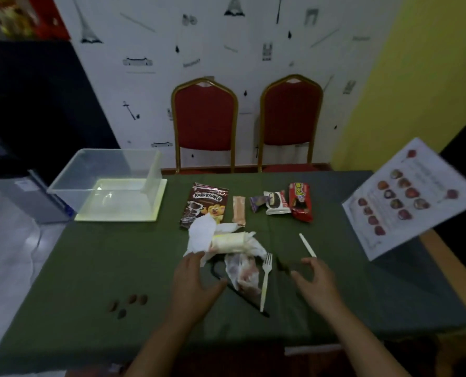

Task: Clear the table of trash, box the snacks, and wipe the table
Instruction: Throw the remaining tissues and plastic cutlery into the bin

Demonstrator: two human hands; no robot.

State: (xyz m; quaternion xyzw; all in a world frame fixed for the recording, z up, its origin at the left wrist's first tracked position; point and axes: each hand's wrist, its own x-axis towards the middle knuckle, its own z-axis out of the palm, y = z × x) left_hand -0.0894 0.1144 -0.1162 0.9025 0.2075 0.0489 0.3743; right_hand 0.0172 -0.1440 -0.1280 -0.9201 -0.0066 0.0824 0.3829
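A pile of crumpled white paper and wrappers [226, 240] lies mid-table on the green cloth [90, 268]. My left hand [196, 284] hovers over its near left edge, fingers spread and holding nothing. My right hand [313, 281] hangs just right of a white plastic fork [266, 281], fingers loosely curved and empty. A white straw [307, 245] lies beyond the right hand. Behind stand a Koko Krunch pouch [203, 205], a pink sachet [239, 209], a purple wrapper [257, 202], a white snack pack [276, 204] and a red snack pack [301, 201].
A clear plastic box [104, 183] sits on its pale lid at the table's far left. Several brown nuts [128, 304] lie near the front left. A printed sheet [406, 197] rests at the right. Two red chairs [204, 123] stand behind the table.
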